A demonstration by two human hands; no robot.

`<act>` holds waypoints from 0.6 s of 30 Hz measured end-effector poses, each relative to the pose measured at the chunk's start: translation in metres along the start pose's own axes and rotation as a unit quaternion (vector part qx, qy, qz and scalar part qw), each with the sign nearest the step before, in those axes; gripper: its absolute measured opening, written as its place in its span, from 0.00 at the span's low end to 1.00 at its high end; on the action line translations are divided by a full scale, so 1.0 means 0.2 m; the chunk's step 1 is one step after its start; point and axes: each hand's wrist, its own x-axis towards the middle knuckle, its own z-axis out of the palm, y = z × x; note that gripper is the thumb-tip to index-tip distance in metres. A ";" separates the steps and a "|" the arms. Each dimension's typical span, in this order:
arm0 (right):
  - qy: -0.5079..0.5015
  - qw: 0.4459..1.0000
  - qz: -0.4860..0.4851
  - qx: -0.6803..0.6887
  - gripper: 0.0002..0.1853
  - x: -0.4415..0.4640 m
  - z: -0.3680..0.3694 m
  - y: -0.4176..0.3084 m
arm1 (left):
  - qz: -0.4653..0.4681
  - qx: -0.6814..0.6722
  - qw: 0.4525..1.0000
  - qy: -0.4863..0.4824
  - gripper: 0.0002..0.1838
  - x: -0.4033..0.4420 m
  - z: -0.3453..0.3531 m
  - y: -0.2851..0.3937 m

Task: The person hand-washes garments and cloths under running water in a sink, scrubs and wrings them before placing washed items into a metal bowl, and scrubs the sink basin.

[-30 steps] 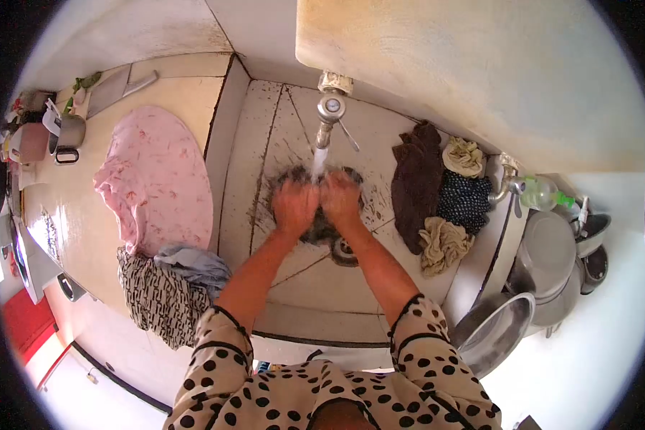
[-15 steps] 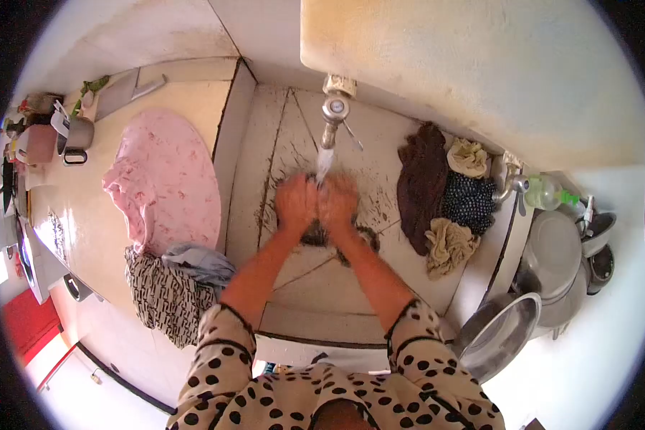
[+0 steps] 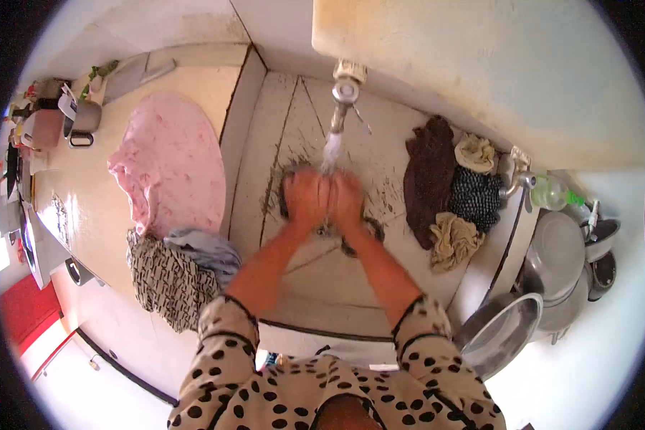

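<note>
My left hand (image 3: 304,198) and my right hand (image 3: 345,198) are side by side, closed and pressed together under the stream of running water (image 3: 332,152). They are blurred by motion. A dark wet cloth (image 3: 287,190) shows at the outer side of my left hand; the rest of it is hidden by the fingers. Beneath my right wrist a dark ring-like shape (image 3: 373,231) lies on the tiled basin floor (image 3: 315,269). The tap (image 3: 346,92) stands just beyond both hands.
On the basin's right side lie a dark brown cloth (image 3: 430,183), a dotted dark cloth (image 3: 476,197) and beige cloths (image 3: 456,241). A pink cloth (image 3: 179,165) and a patterned cloth (image 3: 168,283) rest on the left counter. Metal bowls (image 3: 505,333) and a green-capped bottle (image 3: 548,192) stand at right.
The view has shifted slightly, so the basin and tap appear higher and further right. Both hands stay together under the water, and less of the dark cloth shows below them.
</note>
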 end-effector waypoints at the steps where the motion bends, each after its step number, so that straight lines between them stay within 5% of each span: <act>1: -0.065 0.995 0.079 -0.007 0.13 0.12 -0.03 -0.03 | -0.045 -0.010 0.998 -0.043 0.13 0.12 0.00 0.01; 4: -0.066 0.988 0.038 -0.137 0.13 0.20 0.04 0.04 | -0.131 -0.025 0.989 -0.061 0.14 0.21 -0.02 0.05; 7: 0.115 0.982 -0.021 -0.148 0.13 0.08 -0.08 -0.13 | -0.144 -0.087 0.983 0.073 0.14 0.11 -0.11 0.12; 10: 0.181 0.977 -0.105 0.031 0.14 -0.19 -0.10 -0.21 | -0.059 -0.129 0.979 0.148 0.15 -0.15 -0.17 0.19; 13: 0.101 0.987 -0.112 -0.051 0.18 -0.19 -0.01 -0.07 | -0.053 -0.004 0.998 0.038 0.16 -0.13 -0.05 0.06; 15: -0.016 0.994 -0.026 -0.107 0.14 0.10 -0.05 -0.07 | -0.153 0.011 0.986 -0.070 0.17 0.07 -0.01 0.03; 18: -0.019 0.999 -0.017 -0.045 0.13 0.22 -0.08 -0.08 | -0.231 0.009 0.965 -0.127 0.17 0.31 -0.11 0.10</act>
